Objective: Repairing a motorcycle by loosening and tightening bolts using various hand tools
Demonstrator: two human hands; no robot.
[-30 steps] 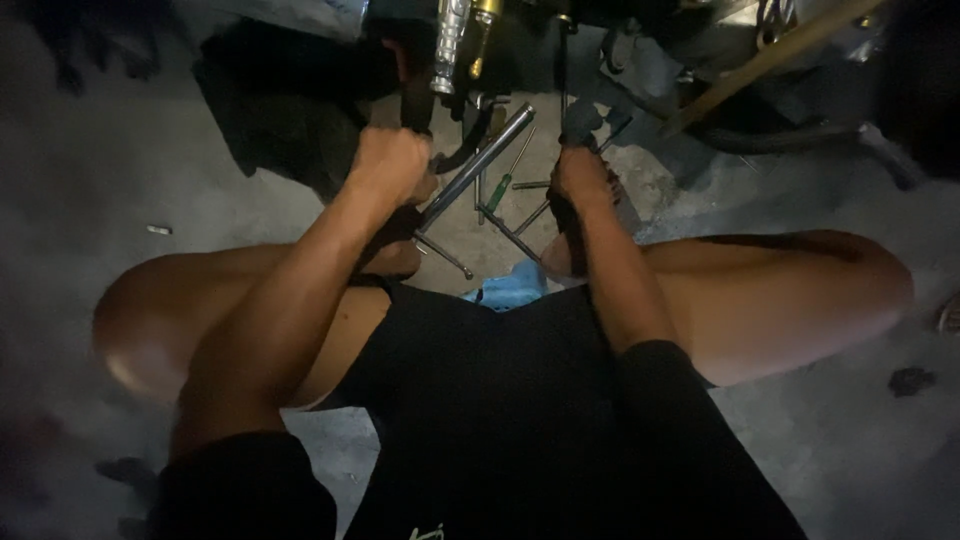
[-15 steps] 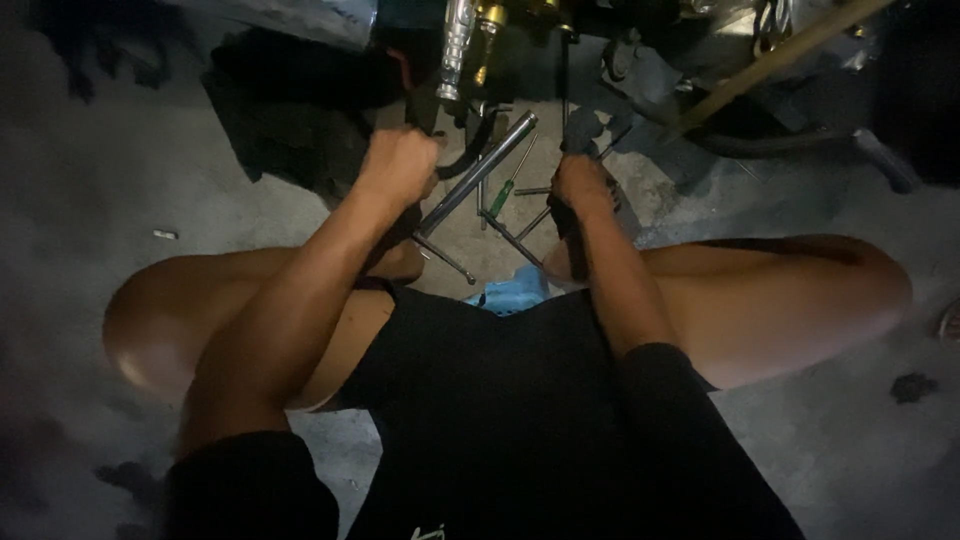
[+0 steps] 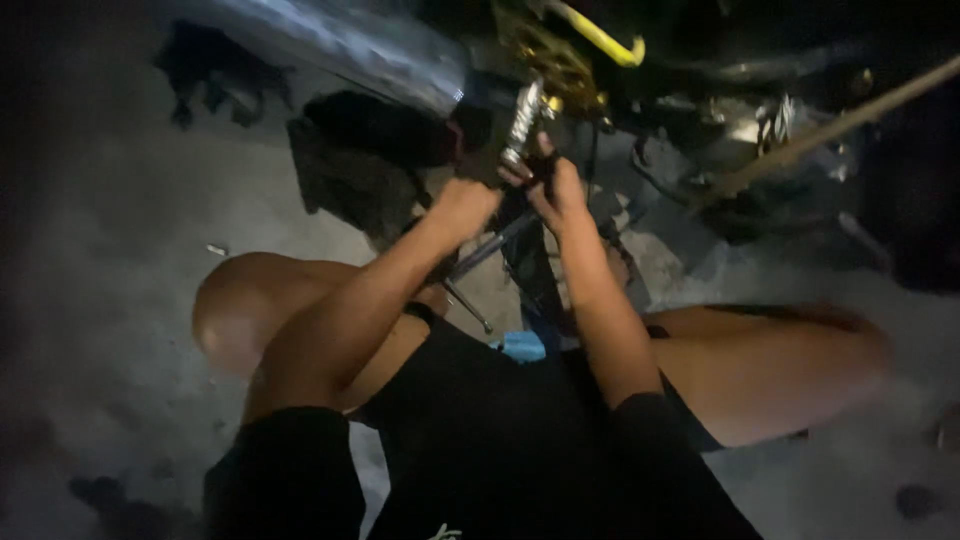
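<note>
Head cam looked straight down at a person squatting on a grey concrete floor (image 3: 110, 300), black shorts, knees out to both sides. Nearest to the body a small blue object (image 3: 522, 346) lay on the floor between the legs, with a thin metal rod (image 3: 466, 305) just left of it. No boxes, trays or other containers showed anywhere, so nothing to report there.

A bit farther out, both arms reached up to the underside of a motorbike. The left hand (image 3: 462, 203) was closed into a fist, apparently round something dark, but the picture was too murky to tell what. The right hand (image 3: 556, 185) had its fingers curled tight at the foot of a ribbed silver shock absorber (image 3: 522, 122), which hung in the far middle of the scene, just under a gold bracket (image 3: 545, 58).

My guess is that shock is stiff, heavy steel, maybe greasy, so the lower mount looks like the spot to grab, not the ribs.

Farthest off: a dark rag (image 3: 355, 165) to the left and a yellow tube (image 3: 600, 35) up top.
</note>
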